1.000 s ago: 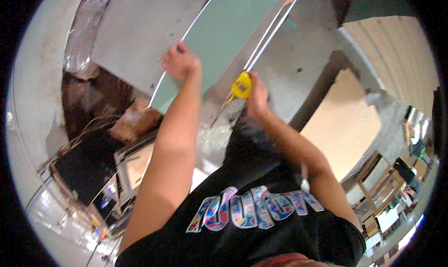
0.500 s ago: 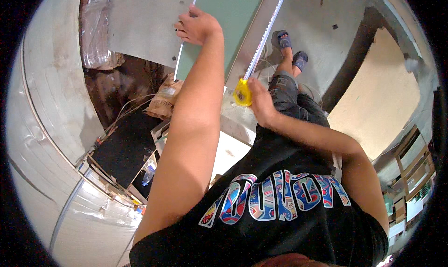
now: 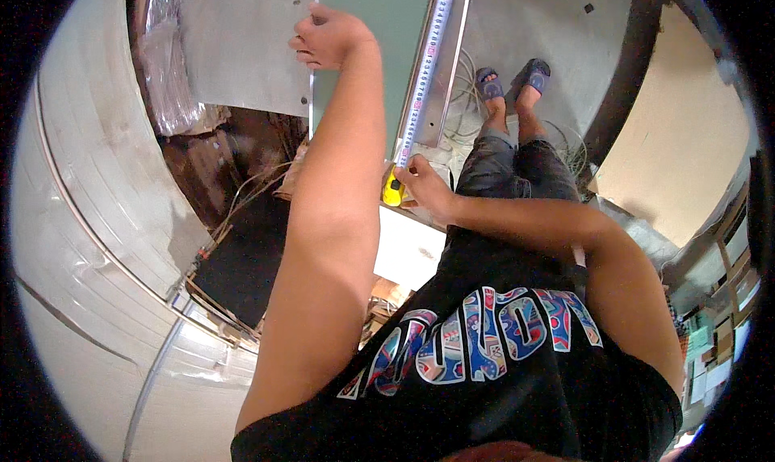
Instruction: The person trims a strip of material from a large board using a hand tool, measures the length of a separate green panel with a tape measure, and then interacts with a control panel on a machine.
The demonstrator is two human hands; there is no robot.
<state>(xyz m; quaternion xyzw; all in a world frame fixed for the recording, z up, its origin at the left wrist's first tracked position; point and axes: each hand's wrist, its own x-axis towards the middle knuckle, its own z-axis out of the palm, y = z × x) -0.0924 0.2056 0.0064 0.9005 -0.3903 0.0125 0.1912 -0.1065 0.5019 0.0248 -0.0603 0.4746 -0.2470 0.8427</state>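
Observation:
My right hand (image 3: 426,189) holds a yellow tape measure (image 3: 393,188) at the near end of a long green panel (image 3: 379,58). From its case the white blade (image 3: 422,75) runs away from me along the panel's right side and out at the top of the picture. Farther off, my left hand (image 3: 335,38) lies over the panel's left edge. Its fingers are bent inward; whatever they grip, if anything, is hidden by the hand.
Left of the panel is a grey surface (image 3: 238,42) with plastic-wrapped goods (image 3: 168,75) beside it. Loose cable (image 3: 464,99) lies on the floor near my sandalled feet. A beige board (image 3: 674,131) stands at right, and a dark panel (image 3: 242,260) at lower left.
My right hand has brought the tape measure left and nearer to me, and the blade now lies along the panel's right edge. My left hand stays at the left edge.

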